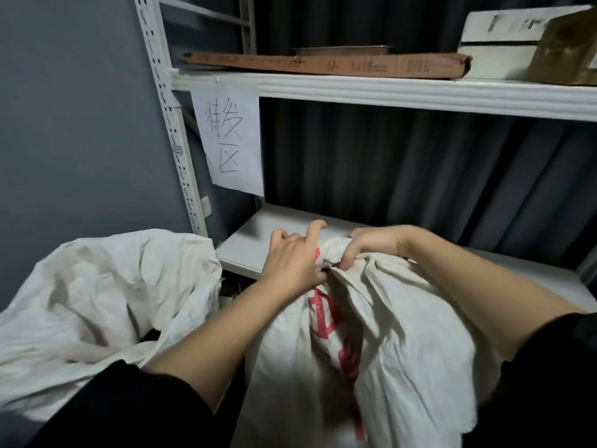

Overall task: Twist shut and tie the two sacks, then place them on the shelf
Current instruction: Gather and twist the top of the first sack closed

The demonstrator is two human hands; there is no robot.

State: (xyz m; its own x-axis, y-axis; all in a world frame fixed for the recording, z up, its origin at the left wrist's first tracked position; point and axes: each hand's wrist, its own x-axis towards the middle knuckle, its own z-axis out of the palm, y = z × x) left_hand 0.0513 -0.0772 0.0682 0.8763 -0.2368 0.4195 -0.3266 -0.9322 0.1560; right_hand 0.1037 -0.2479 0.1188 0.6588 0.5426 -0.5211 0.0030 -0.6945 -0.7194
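Observation:
A full white woven sack with red print (403,344) stands in front of me, its neck gathered at the top. My right hand (374,245) grips the bunched neck from the right. My left hand (292,258) holds the neck from the left, with its index finger and thumb raised. A second white sack (106,299) lies slumped and open-mouthed at the left. The white lower shelf board (258,244) sits just behind my hands.
A white metal rack post (171,124) rises at the left with a handwritten paper sign (229,140) hanging from the upper shelf (387,92). On that shelf lie a flat brown carton (323,64) and boxes (517,43). Dark curtains hang behind.

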